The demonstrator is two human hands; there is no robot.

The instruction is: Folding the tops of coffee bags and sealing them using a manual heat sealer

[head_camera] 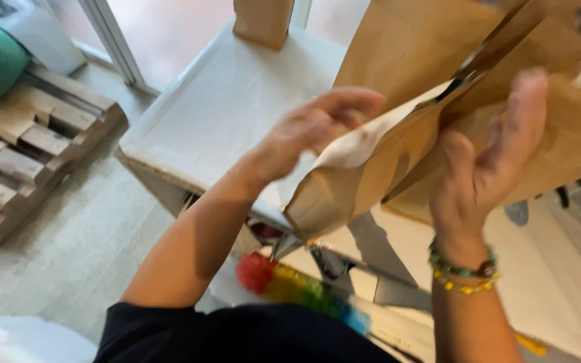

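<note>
The person stands over a white table (pixel 223 101) and works a brown paper bag (pixel 398 141) in the air above its near edge. The left hand (pixel 311 131) sits on the left side of the bag, fingers curled round the pale folded end; it looks closed on the paper, though motion blur hides how firmly. The right hand (pixel 489 158) is spread flat against the bag's right face, fingers straight and apart, pressing rather than gripping. Beaded bracelets (pixel 462 272) ring that wrist.

From where I stand, the weak point is that flat right palm. With only pressure on that side, the bag could slide down between the hands, and it hangs past the table's near edge, so I judge it would drop towards the floor rather than land on the top. The paper is also creased sharply at its lower corner; a hard pull from the left hand could tear it there.

Below the table's near edge lies a rainbow-coloured duster (pixel 297 286), right under the bag. On the far side of the table stands another brown bag (pixel 262 21), upright, well apart from the hands. Left of the table, a wooden pallet (pixel 28 141) rests on the floor.
</note>
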